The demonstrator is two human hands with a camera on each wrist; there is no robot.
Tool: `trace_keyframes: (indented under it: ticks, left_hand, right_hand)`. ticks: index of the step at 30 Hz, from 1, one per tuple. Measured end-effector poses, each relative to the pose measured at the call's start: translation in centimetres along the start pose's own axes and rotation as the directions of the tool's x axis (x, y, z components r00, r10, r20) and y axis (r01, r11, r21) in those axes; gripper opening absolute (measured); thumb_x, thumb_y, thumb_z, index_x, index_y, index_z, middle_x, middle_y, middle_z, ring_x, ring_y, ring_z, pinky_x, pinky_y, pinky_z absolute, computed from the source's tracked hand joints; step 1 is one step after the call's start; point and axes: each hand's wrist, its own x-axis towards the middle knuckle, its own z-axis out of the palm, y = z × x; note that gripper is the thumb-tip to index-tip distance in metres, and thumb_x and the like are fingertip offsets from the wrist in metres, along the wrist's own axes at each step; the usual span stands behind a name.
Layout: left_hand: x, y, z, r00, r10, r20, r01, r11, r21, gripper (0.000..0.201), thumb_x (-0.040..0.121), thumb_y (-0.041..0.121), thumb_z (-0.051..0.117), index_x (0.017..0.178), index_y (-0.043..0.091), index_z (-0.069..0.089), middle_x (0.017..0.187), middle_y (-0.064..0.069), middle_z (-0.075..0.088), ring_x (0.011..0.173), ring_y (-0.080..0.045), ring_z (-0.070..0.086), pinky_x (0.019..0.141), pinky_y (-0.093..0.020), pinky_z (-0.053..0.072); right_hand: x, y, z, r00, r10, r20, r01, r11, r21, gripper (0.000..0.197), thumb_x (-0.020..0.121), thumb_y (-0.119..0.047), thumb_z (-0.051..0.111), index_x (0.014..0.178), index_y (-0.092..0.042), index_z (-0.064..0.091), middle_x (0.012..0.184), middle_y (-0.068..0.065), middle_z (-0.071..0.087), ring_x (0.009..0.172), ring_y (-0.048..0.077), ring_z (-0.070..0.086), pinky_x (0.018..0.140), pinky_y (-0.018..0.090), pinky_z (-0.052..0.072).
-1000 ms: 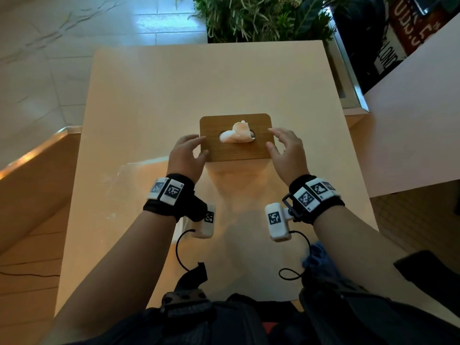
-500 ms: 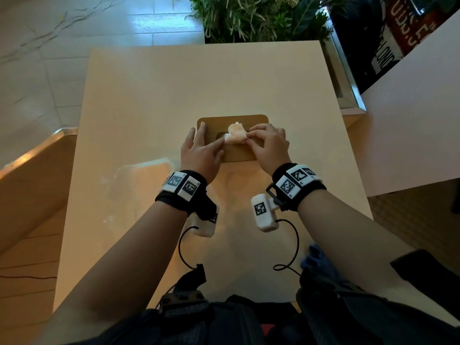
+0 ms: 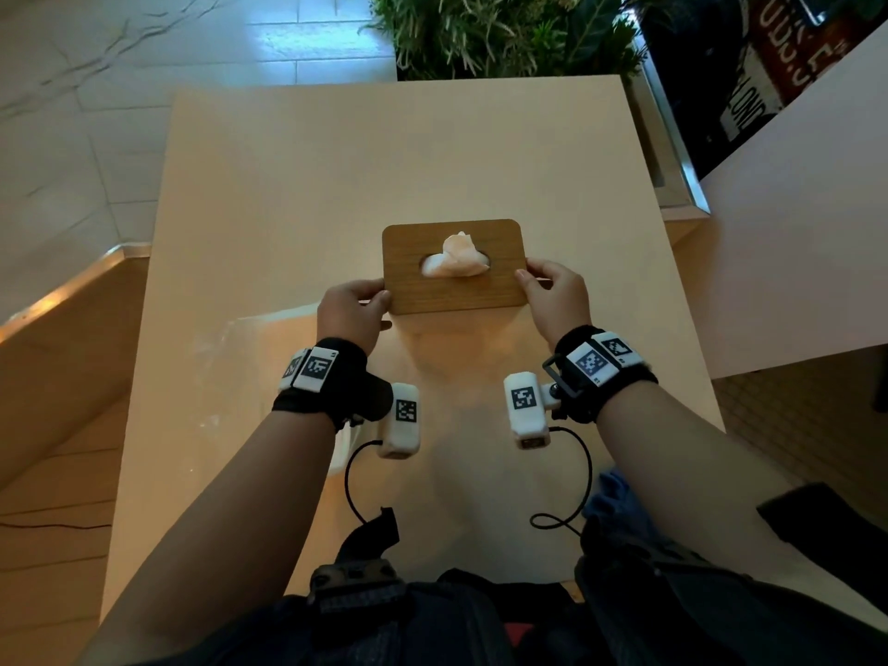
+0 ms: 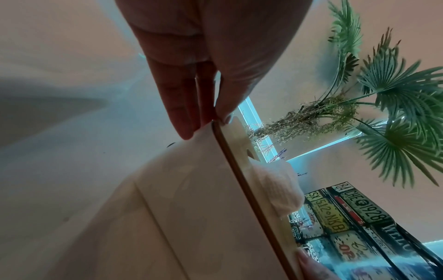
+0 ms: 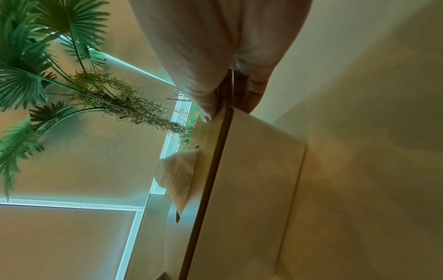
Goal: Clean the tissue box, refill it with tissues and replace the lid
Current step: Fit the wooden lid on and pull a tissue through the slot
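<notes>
Lid [image 3: 451, 286] is seated on the tissue box [image 4: 191, 208], mid-bench, with a tissue [image 3: 454, 262] standing out of its slot: refill looks done, and only final seating or a last check appears left. Your left hand [image 3: 348, 312] and right hand [image 3: 557, 298] each pinch a near corner of the lid, thumb on top and fingers at the side. The pale bench [image 3: 336, 175] carries nothing else; plants [image 3: 499, 31] and signage [image 3: 769, 50] lie beyond its far edge.
</notes>
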Motion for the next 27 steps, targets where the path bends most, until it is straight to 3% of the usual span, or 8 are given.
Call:
trace_keyframes:
  ticks: [10, 16, 23, 27]
  left_hand:
    - [0.2, 0.0, -0.1, 1.000, -0.019, 0.008, 0.018, 1.000, 0.021, 0.026, 0.090, 0.008, 0.059, 0.114, 0.002, 0.066, 0.108, -0.009, 0.067, 0.091, -0.021, 0.067, 0.077, -0.030, 0.058]
    - [0.5, 0.2, -0.3, 0.999, -0.029, 0.037, 0.028, 0.999, 0.026, 0.024, 0.089, 0.006, 0.059, 0.111, 0.000, 0.066, 0.103, -0.006, 0.066, 0.093, -0.022, 0.067, 0.080, -0.034, 0.058]
    - [0.7, 0.1, -0.6, 0.999, -0.036, 0.032, 0.035, 0.999, 0.016, 0.025, 0.089, 0.005, 0.058, 0.112, -0.001, 0.066, 0.098, -0.005, 0.065, 0.093, -0.024, 0.067, 0.080, -0.038, 0.058]
    - [0.6, 0.1, -0.6, 0.999, -0.030, 0.033, 0.029, 0.999, 0.036, 0.024, 0.089, 0.006, 0.059, 0.111, 0.000, 0.066, 0.098, -0.006, 0.066, 0.091, -0.022, 0.066, 0.080, -0.036, 0.058]
  right_hand:
    - [0.5, -0.1, -0.1, 1.000, -0.001, 0.012, 0.001, 1.000, -0.010, 0.030, 0.091, -0.020, 0.060, 0.118, -0.010, 0.065, 0.115, 0.008, 0.067, 0.103, 0.019, 0.062, 0.095, 0.038, 0.051]
    - [1.5, -0.4, -0.7, 0.993, 0.082, 0.080, -0.091, 0.990, 0.111, 0.026, 0.085, -0.010, 0.066, 0.111, -0.004, 0.067, 0.105, 0.011, 0.069, 0.100, 0.023, 0.065, 0.095, 0.043, 0.052]
    - [1.0, 0.0, -0.7, 0.985, 0.143, 0.095, -0.158, 0.971, 0.179, 0.030, 0.083, -0.006, 0.068, 0.112, 0.002, 0.065, 0.107, 0.018, 0.068, 0.099, 0.027, 0.066, 0.091, 0.040, 0.054]
    - [1.2, -0.2, -0.8, 0.981, 0.157, 0.109, -0.177, 0.962, 0.206, 0.030, 0.084, -0.005, 0.067, 0.113, 0.003, 0.063, 0.102, 0.014, 0.066, 0.095, 0.024, 0.064, 0.090, 0.038, 0.055]
